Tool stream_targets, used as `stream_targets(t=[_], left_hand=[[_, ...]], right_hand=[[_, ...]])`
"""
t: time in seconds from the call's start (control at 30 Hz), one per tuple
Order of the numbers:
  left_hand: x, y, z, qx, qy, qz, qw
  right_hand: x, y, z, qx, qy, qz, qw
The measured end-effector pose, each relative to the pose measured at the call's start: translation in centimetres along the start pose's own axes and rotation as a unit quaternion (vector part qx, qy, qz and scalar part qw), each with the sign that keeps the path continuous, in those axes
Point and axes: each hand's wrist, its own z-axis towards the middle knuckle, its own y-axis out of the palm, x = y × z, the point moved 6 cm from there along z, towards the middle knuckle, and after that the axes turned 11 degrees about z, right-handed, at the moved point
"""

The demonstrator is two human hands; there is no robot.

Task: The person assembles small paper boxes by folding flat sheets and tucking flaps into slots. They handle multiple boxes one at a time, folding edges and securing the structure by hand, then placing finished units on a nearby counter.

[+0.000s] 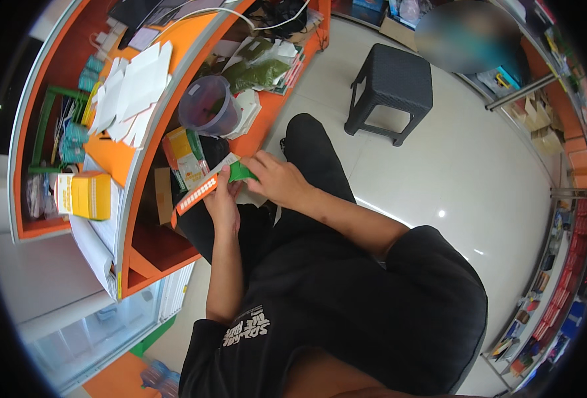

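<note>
A long, narrow orange carton (197,194) with white markings and a green end is held slantwise over my lap. My left hand (223,204) is closed on its middle, thumb along the upper side. At the green end (240,172), the fingers of my right hand (275,179) are bent and pinch its edge. Whether the green part is a flap of the carton or a separate piece, I cannot tell. Just beyond my hands, a yellow, green and orange packet (186,156) lies on the open shelf.
A clear plastic tub (208,106) and green bags (259,66) crowd the orange shelf (257,129). White flattened cartons (144,79) and a yellow box (91,196) rest on the counter. A black stool (396,83) stands on the tiled floor; a blurred person (469,36) is at the far right.
</note>
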Motion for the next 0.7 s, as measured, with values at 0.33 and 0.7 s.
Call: stream_targets(t=[0.33,0.7], left_hand=[[0.2,-4.7,-0.7,0.013,0.083,0.09,0.992],[-4.9,-6.5,-3.8,0.051,0.107,0.111,0.987]], right_hand=[[-0.3,1.7,0.8,0.013,0.187,0.315,0.931],[-2.7,3.6,-0.6,0.007,0.098,0.32,0.942]])
